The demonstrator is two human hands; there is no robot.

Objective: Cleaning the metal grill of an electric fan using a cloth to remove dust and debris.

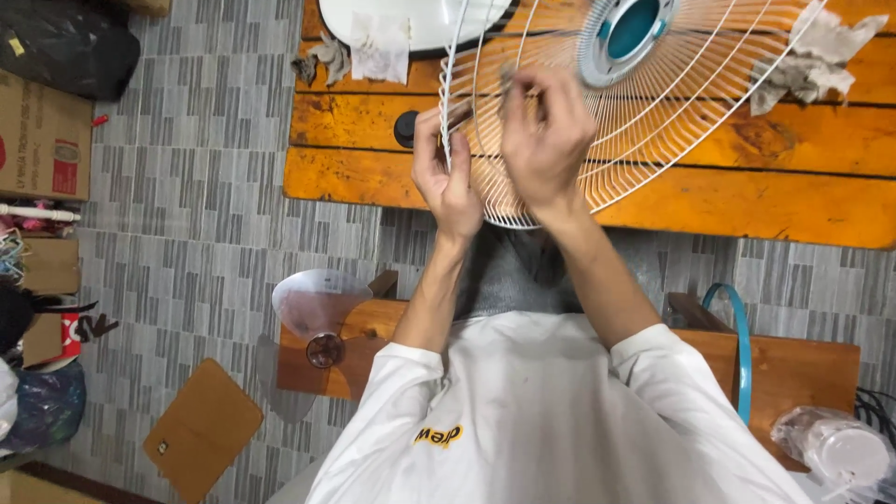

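A white wire fan grille [644,103] with a teal centre hub [633,28] is tilted over the orange wooden table [355,173]. My left hand [446,173] grips the grille's outer rim at its left edge. My right hand [543,140] is closed on the wires just right of that, and appears to pinch a small dark scrap against them. Both forearms reach up from my white long-sleeved shirt.
A white fan base [411,23], crumpled tissues [378,47], a black knob [405,129] and a dirty rag [812,61] lie on the table. A clear fan blade [317,303] rests on the wooden bench [803,364]. Cardboard boxes [42,140] and bags line the left floor.
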